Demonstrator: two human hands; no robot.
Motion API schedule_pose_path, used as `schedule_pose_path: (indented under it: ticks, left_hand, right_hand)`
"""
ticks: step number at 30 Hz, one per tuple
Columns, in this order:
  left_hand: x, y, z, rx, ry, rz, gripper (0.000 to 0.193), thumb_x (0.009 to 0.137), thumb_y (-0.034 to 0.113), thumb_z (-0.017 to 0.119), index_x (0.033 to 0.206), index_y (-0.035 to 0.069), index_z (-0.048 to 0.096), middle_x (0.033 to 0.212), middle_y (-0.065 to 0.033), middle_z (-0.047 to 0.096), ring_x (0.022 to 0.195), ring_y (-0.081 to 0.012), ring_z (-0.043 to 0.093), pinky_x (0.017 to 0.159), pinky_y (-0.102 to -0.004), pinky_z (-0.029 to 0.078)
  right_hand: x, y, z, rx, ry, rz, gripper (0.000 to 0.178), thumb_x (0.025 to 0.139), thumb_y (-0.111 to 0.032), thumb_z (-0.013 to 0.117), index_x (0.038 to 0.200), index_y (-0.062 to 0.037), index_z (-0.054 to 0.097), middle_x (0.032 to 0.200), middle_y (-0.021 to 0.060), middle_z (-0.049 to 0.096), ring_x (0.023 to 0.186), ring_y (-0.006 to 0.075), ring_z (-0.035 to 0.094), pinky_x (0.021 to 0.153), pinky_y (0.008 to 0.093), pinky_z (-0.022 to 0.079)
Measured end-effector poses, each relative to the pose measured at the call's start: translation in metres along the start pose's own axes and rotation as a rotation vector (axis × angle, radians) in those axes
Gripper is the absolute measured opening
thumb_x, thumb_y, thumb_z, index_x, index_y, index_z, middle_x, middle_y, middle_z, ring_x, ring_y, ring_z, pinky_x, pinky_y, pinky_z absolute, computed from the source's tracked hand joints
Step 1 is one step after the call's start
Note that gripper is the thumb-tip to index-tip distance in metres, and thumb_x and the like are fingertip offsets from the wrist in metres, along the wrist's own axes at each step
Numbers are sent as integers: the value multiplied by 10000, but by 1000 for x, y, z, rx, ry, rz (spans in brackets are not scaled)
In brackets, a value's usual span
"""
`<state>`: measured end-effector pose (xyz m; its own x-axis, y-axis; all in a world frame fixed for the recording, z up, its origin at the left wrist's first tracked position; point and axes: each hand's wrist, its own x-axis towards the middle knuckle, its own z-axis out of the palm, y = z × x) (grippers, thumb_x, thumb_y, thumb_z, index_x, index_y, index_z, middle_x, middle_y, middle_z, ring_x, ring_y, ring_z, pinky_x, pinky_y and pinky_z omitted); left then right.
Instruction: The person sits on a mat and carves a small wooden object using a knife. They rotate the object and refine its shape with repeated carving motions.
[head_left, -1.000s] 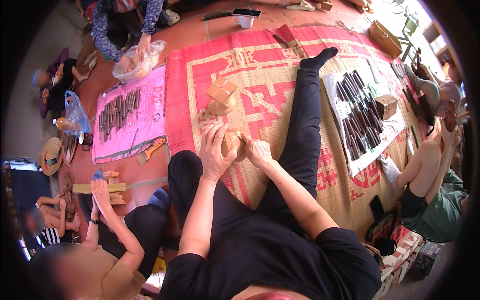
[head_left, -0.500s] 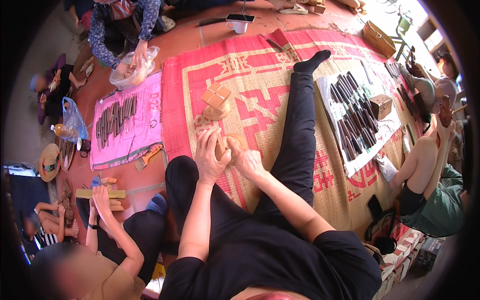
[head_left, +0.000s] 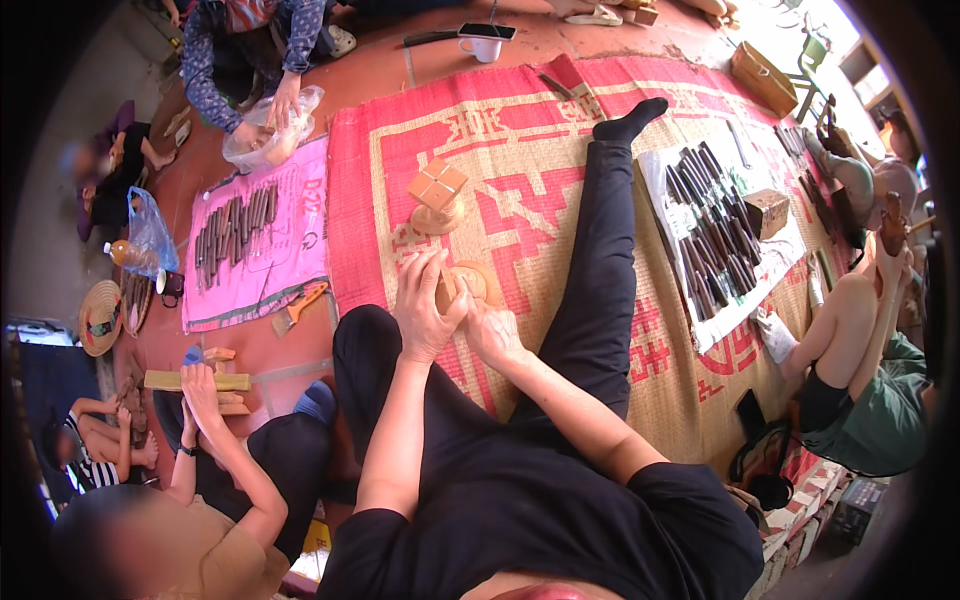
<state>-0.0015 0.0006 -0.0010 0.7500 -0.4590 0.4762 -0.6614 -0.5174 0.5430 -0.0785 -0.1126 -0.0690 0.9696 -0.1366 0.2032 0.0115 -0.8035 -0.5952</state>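
My left hand [head_left: 425,312] wraps round a small light-wood block [head_left: 446,291], its fingers along the far left side and its thumb toward the right. Close against that thumb is my right hand [head_left: 493,328], its fingers curled in; whatever it grips is hidden. Just beyond my hands lies a round wooden piece [head_left: 481,276] on the red and straw-coloured mat [head_left: 540,290]. Farther out, a square wooden block with pale crossing lines [head_left: 438,184] rests on another rounded wooden piece [head_left: 437,218].
Dark-handled carving tools [head_left: 708,222] lie on a white sheet at right, beside a wooden block [head_left: 767,214]. More tools [head_left: 236,232] cover a pink cloth at left, near a brush [head_left: 299,308]. Co-workers sit left and right; another person's hands [head_left: 268,120] handle a plastic bag.
My right hand has drawn slightly back toward me, and more of the round wooden piece shows. My left hand keeps its hold on the block. The whole view has shifted a little.
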Motion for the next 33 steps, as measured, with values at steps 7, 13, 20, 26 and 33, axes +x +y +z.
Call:
schedule_pose_path:
  ticks: [7,13,20,26,33]
  left_hand:
    - [-1,2,-1,-6,3,0,572,776,274,673,1286,44,555,1294,-160,548,1247,-364,501,1087,-464,410]
    - [5,3,1,-48,53,54,569,741,264,697,1249,35,581,1220,-163,571,1202,-363,520,1055,-479,412]
    - [-1,-4,-1,6,38,24,599,786,363,659,1299,68,563,1264,-153,563,1232,-372,509,1089,-477,401]
    - [1,2,0,-27,39,21,606,747,288,697,1298,74,563,1271,-138,566,1233,-362,509,1087,-472,409]
    - [1,3,-1,-32,35,8,613,764,303,691,1314,74,548,1284,-127,556,1242,-355,502,1097,-473,401]
  right_hand:
    - [-2,54,8,-147,-152,170,641,889,-145,545,1493,-58,350,925,194,693,703,335,695,597,447,544]
    - [-10,4,1,-25,52,-44,673,880,-131,553,1503,-23,324,895,180,687,687,317,688,588,452,535]
    - [-6,40,8,-197,-236,212,627,909,-116,537,1497,-49,333,831,171,701,670,318,692,570,451,529]
    - [-22,5,15,-95,74,-64,594,905,-114,552,1459,11,375,845,179,656,659,333,666,574,442,525]
    - [-24,35,21,-145,13,150,674,894,-96,537,1522,-52,297,837,191,696,637,349,674,575,462,530]
